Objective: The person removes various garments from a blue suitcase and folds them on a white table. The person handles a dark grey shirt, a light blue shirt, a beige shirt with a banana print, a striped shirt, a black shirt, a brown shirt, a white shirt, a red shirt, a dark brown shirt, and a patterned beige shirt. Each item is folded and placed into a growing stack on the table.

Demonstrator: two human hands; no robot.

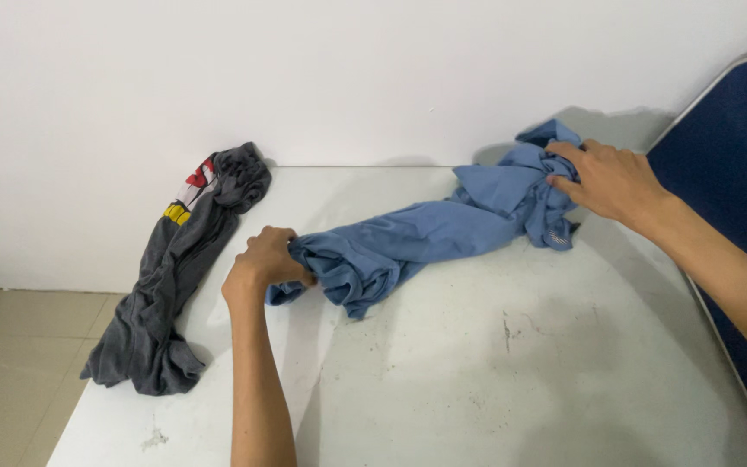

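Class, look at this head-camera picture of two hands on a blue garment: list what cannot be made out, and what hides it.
1. Head view: what kind of garment the blue garment is; it lies bunched and twisted.
2. Left hand fingertips, buried in its folds.
3. Print on the grey garment, crumpled.
4. The near part of the table, cut off by the bottom edge.
5. The dark blue panel, cut by the right edge.

A plain white wall [347, 78] fills the upper part of the view, evenly lit, with soft shadows near its right side. A white table [520, 372], scuffed and speckled with dark marks, stands against it. Beige floor tiles [10, 363] show at lower left. 1 dark blue padded panel [737, 164] with pale edging leans at the right.
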